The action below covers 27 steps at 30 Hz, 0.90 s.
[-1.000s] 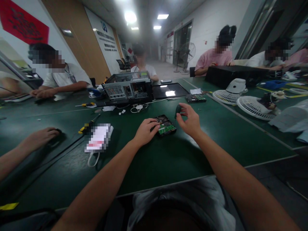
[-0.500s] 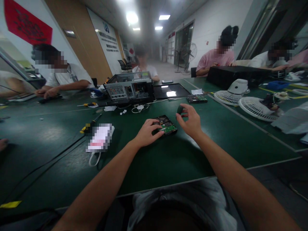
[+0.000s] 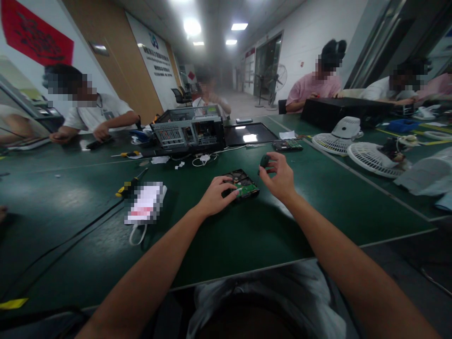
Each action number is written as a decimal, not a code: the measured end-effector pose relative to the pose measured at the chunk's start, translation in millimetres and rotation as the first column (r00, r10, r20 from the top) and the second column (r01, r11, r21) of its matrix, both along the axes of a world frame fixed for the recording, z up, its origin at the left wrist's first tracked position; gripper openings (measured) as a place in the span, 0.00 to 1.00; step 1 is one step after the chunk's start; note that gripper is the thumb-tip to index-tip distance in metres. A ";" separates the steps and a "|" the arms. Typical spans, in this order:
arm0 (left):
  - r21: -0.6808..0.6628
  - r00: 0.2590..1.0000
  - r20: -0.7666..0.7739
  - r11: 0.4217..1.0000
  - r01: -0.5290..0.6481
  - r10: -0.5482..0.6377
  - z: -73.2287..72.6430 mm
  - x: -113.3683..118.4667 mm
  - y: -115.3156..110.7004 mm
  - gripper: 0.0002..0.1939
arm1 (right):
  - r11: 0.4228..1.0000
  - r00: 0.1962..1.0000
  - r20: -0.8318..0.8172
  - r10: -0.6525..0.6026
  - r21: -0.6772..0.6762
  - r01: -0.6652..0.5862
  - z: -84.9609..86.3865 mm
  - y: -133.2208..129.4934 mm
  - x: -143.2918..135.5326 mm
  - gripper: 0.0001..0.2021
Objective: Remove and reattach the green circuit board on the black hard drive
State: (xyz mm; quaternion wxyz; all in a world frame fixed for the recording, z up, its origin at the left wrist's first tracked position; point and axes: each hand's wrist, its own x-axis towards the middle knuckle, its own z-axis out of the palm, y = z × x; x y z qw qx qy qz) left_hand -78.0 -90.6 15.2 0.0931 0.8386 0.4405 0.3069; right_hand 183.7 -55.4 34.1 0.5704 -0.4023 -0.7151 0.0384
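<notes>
A hard drive (image 3: 243,181) with a green circuit board facing up lies on the green table in front of me. My left hand (image 3: 216,195) grips its left side, thumb on the near part and fingers on the far part. In my right hand (image 3: 280,176) is a small screwdriver (image 3: 264,161), its dark handle between thumb and fingertips. The thin shaft points down beside the right side of the drive; whether its tip touches the drive, I cannot tell.
Beyond the drive stand an opened computer case (image 3: 187,132) and a flat dark screen (image 3: 250,133). A second circuit-board drive (image 3: 287,145) lies to the right, near white fan parts (image 3: 332,139). At left are a phone (image 3: 145,202) and a yellow-black screwdriver (image 3: 129,187). Several people sit around.
My hands keep almost the same pose on the drive and the screwdriver. The whole view has shifted slightly. Across the table, a person at the left has moved their hands apart.
</notes>
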 end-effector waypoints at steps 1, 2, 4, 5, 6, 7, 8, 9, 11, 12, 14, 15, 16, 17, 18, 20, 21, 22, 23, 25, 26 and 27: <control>-0.008 1.000 -0.003 1.000 -0.006 0.006 0.3 -0.1 0.1 0.14 | 1.000 1.000 0.009 -0.003 0.001 0.003 0.2 -0.3 0.0 0.23; -0.012 1.000 -0.003 1.000 -0.010 0.010 0.5 -0.2 0.1 0.14 | 1.000 1.000 0.017 -0.007 0.002 0.007 0.5 -0.5 -0.1 0.23; -0.013 1.000 -0.002 1.000 -0.010 0.010 0.7 -0.6 0.1 0.14 | 1.000 1.000 0.026 -0.018 0.003 0.017 1.0 -1.1 -0.3 0.22; -0.012 1.000 -0.002 1.000 -0.009 0.009 0.5 -0.9 0.1 0.14 | 1.000 0.999 0.030 -0.024 0.005 0.024 1.3 -1.4 -0.3 0.22; -0.009 1.000 0.000 1.000 -0.008 0.008 0.2 -1.1 0.2 0.14 | 1.000 0.999 0.035 -0.030 0.009 0.030 1.8 -1.7 -0.3 0.22; -0.007 1.000 0.002 1.000 -0.006 0.006 -0.3 -1.3 0.2 0.14 | 0.999 0.998 0.041 -0.037 0.015 0.036 2.3 -2.1 -0.2 0.22; -0.002 1.000 0.005 1.000 -0.004 0.004 -0.8 -1.5 0.3 0.14 | 0.999 0.998 0.048 -0.044 0.024 0.043 3.0 -2.5 0.0 0.22; 0.004 1.000 0.009 1.000 0.000 0.000 -1.3 -1.5 0.4 0.14 | 0.998 0.997 0.055 -0.051 0.034 0.049 3.9 -2.9 0.2 0.21; 0.013 1.000 0.011 1.000 0.009 -0.009 -1.8 -1.3 0.5 0.14 | 0.997 0.996 0.069 -0.063 0.054 0.060 5.9 -3.9 0.7 0.21; 0.015 1.000 0.011 1.000 0.008 -0.008 -1.8 -1.0 0.5 0.14 | 0.996 0.995 0.073 -0.071 0.063 0.067 6.9 -4.4 1.0 0.21; 0.007 1.000 0.003 1.000 0.000 0.000 -0.8 -0.8 0.4 0.14 | 0.994 0.993 0.077 -0.085 0.071 0.079 8.8 -5.3 1.4 0.21; -0.003 1.000 -0.004 1.000 -0.004 0.004 -0.2 -1.0 0.4 0.14 | 0.994 0.993 0.079 -0.087 0.072 0.082 9.5 -5.6 1.6 0.21; -0.013 1.000 -0.012 1.000 -0.008 0.008 0.5 -1.7 0.4 0.15 | 0.994 0.993 0.080 -0.085 0.071 0.079 10.1 -6.0 1.7 0.21; -0.023 1.000 -0.020 1.000 -0.010 0.010 1.0 -2.7 0.5 0.15 | 0.995 0.994 0.081 -0.079 0.069 0.073 10.6 -6.3 1.8 0.21; -0.035 0.999 -0.031 0.999 -0.009 0.008 1.4 -4.2 0.6 0.16 | 0.996 0.994 0.082 -0.072 0.066 0.066 11.1 -6.7 1.9 0.20; -0.058 0.999 -0.047 0.998 -0.005 0.002 1.3 -8.0 1.4 0.17 | 0.998 0.995 0.085 -0.048 0.055 0.043 11.8 -7.6 2.0 0.20; -0.071 0.999 -0.053 0.997 0.001 -0.004 0.8 -10.1 1.9 0.18 | 0.999 0.996 0.086 -0.028 0.045 0.024 12.1 -8.1 2.0 0.20; -0.085 0.998 -0.060 0.996 0.007 -0.012 0.2 -12.2 2.5 0.20 | 0.999 0.996 0.087 -0.005 0.033 0.002 12.5 -8.6 1.9 0.20; -0.098 0.998 -0.066 0.995 0.013 -0.019 -0.5 -14.1 3.1 0.22 | 1.000 0.996 0.086 0.015 0.024 -0.017 12.8 -9.2 1.9 0.20; -0.121 0.997 -0.074 0.992 0.019 -0.028 -1.7 -16.9 4.5 0.27 | 1.000 0.996 0.083 0.024 0.017 -0.026 13.2 -9.9 1.9 0.21; -0.131 0.996 -0.079 0.991 0.023 -0.033 -2.2 -17.8 5.1 0.29 | 1.000 0.997 0.081 0.011 0.020 -0.013 13.2 -9.9 2.0 0.21; -0.140 0.996 -0.083 0.990 0.028 -0.040 -2.4 -18.4 5.7 0.32 | 1.000 0.997 0.081 -0.008 0.023 0.006 13.0 -9.6 2.2 0.21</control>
